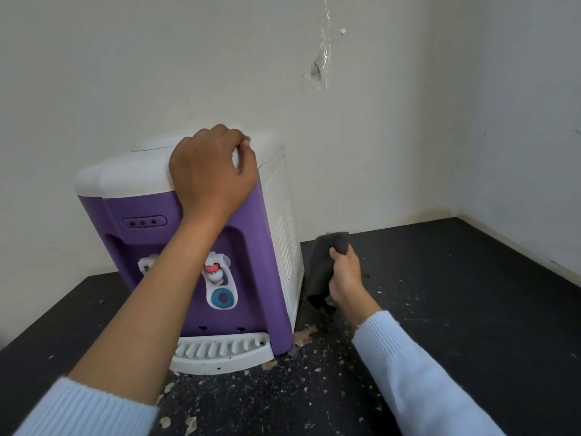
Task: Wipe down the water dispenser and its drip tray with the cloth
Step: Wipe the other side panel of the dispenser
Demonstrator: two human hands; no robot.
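A purple and white water dispenser (251,221) stands on a black table, turned a little so its white vented right side shows. My left hand (210,174) grips its white top edge, fingers curled over the rim. The white slotted drip tray (220,354) sits at the dispenser's base, speckled with dark bits. My right hand (344,275) holds a dark grey cloth (322,269) beside the lower right side panel, the cloth hanging close to the panel.
The black table (456,309) is chipped and littered with pale flakes in front of and right of the dispenser. White walls meet in a corner at the right; the back wall has torn tape (322,64) on it.
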